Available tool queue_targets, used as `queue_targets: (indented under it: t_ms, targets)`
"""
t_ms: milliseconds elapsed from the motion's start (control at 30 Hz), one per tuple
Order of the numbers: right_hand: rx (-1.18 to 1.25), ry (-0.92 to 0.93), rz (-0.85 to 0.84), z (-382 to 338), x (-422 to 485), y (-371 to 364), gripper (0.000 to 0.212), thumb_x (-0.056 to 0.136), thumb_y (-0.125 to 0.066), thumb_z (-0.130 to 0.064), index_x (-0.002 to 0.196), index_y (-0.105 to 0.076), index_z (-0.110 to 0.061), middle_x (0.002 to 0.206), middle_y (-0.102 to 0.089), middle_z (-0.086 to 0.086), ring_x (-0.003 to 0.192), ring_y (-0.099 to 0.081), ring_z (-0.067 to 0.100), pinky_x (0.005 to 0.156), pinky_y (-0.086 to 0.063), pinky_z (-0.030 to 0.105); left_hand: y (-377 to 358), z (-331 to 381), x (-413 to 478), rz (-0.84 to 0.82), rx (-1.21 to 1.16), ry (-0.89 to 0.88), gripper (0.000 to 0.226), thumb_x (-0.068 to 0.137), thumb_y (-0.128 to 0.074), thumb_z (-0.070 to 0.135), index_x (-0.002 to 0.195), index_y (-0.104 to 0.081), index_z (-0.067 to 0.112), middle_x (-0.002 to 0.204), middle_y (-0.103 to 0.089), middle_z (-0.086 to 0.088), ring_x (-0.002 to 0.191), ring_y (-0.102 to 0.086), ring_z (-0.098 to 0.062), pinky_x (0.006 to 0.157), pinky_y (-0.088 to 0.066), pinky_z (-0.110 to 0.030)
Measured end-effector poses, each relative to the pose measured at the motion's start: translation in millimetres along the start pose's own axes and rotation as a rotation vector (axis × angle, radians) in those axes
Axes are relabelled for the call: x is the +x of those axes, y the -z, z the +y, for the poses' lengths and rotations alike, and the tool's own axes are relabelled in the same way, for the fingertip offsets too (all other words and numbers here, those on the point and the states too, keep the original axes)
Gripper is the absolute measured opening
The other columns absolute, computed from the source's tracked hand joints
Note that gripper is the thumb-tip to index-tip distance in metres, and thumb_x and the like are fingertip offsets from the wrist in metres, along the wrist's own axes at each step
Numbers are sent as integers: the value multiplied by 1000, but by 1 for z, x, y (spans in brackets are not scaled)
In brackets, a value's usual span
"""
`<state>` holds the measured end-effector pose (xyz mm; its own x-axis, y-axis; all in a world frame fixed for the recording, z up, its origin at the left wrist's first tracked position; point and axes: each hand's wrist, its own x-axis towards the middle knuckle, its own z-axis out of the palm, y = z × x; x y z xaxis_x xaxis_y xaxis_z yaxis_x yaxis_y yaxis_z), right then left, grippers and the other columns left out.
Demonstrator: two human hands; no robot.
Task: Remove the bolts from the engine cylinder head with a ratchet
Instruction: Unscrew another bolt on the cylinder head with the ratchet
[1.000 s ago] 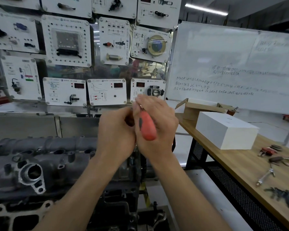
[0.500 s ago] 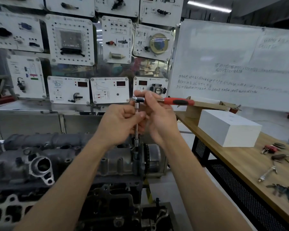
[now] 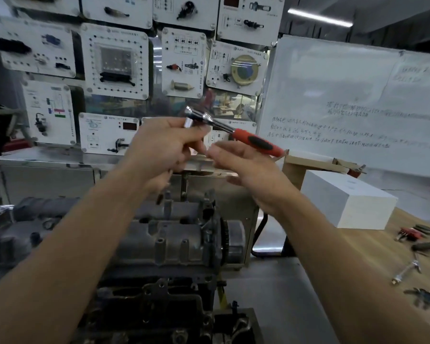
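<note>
Motion blur over both hands and the tool.

- Ratchet (image 3: 233,131): chrome head up by the left hand (image 3: 164,150), red handle slanting down to the right. Its lower stem is buried in the fist. A dark tip (image 3: 159,198) pokes out under the hand, too smeared to tell socket from bolt.
- Left grip: fingers curled tight round the stem just below the ratchet head.
- Right hand (image 3: 248,170): grip slack, fingers loosely extended toward the left, holding nothing. The handle passes just above and behind it, and I cannot tell whether they touch.
- Cylinder head (image 3: 174,242): below the hands, well apart from the tool. Its left end is blurred and partly hidden by the left forearm. Bolt seats cannot be made out.
- Counter (image 3: 358,256) at right, cut off by the frame edge, carries a white box (image 3: 345,199) and scattered small tools (image 3: 411,234) (types unclear).

Against half a second back: the ratchet then stood upright with its stem down on the cylinder head, handle level, right fingers at the ratchet head. Now the tool is lifted clear and tilted, and the right hand has let go.
</note>
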<state>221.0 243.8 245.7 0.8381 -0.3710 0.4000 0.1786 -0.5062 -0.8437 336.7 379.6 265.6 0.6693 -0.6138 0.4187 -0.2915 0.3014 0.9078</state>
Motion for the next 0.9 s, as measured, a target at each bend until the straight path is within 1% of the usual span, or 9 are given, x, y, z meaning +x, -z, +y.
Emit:
queue_targets:
  t_ms: [133, 233, 300, 367, 500, 567, 733, 833, 900]
  targets:
    - [-686, 140, -396, 4, -8, 11, 37, 84, -75, -49, 118, -70, -37, 158, -37, -9, 141, -26, -3, 112, -20, 30, 29, 2, 4, 105, 3, 102, 17, 95, -65, 22, 100, -72, 6, 52, -46, 5, 43, -29, -5, 33, -20, -16]
    - [-910, 133, -580, 9, -9, -7, 30, 85, -76, -41, 112, -74, -31, 163, -30, 0, 146, -15, 1, 117, -21, 33, 32, -15, -7, 122, -67, 156, 26, 96, -64, 31, 99, -70, 7, 50, -38, 6, 42, -25, -6, 33, -17, -17]
    - [-1013, 72, -613, 12, -7, -16, 27, 85, -76, -41, 110, -75, -32, 164, -26, 1, 150, -16, 13, 118, -30, 44, 29, -26, -14, 119, -94, 191, 35, 97, -61, 43, 95, -70, 9, 50, -37, 6, 41, -26, -6, 33, -18, -17]
    - [-1091, 31, -613, 10, -6, -22, 22, 86, -74, -40, 106, -76, -31, 165, -25, -1, 149, -22, 17, 111, -39, 43, 26, -33, -18, 128, -119, 209, 42, 96, -58, 52, 92, -71, 11, 49, -37, 6, 40, -27, -6, 33, -20, -18]
    - [-1234, 91, -537, 8, -8, -29, 17, 88, -70, -38, 94, -78, -25, 150, -49, 0, 131, -49, 20, 92, -53, 40, 21, -38, -20, 143, -141, 195, 48, 96, -57, 55, 92, -72, 10, 49, -37, 6, 40, -27, -6, 33, -20, -18]
    - [-1256, 114, -525, 8, -6, -31, 17, 89, -69, -35, 88, -78, -21, 136, -60, 3, 121, -56, 23, 87, -56, 44, 22, -39, -21, 146, -119, 195, 48, 96, -57, 55, 93, -73, 9, 49, -38, 5, 40, -27, -6, 34, -21, -17]
    - [-1117, 169, -504, 1, -1, -17, 14, 93, -68, -26, 84, -73, -16, 122, -68, 1, 119, -60, 19, 96, -51, 44, 31, -37, -24, 153, -84, 191, 51, 94, -58, 57, 94, -74, 9, 50, -38, 4, 39, -28, -6, 33, -21, -16]
    - [-854, 175, -377, -13, -2, 7, 7, 93, -70, -29, 91, -75, -24, 97, -72, -15, 94, -65, -2, 80, -50, 16, 31, -35, -24, 147, -119, 178, 49, 96, -56, 56, 93, -73, 10, 50, -39, 5, 39, -29, -6, 33, -22, -17]
    - [-673, 174, -314, -19, -6, 28, 7, 92, -71, -26, 94, -76, -23, 84, -73, -13, 82, -68, 0, 73, -51, 11, 26, -34, -23, 138, -156, 173, 52, 97, -53, 58, 94, -73, 10, 52, -40, 4, 40, -29, -6, 33, -22, -18]
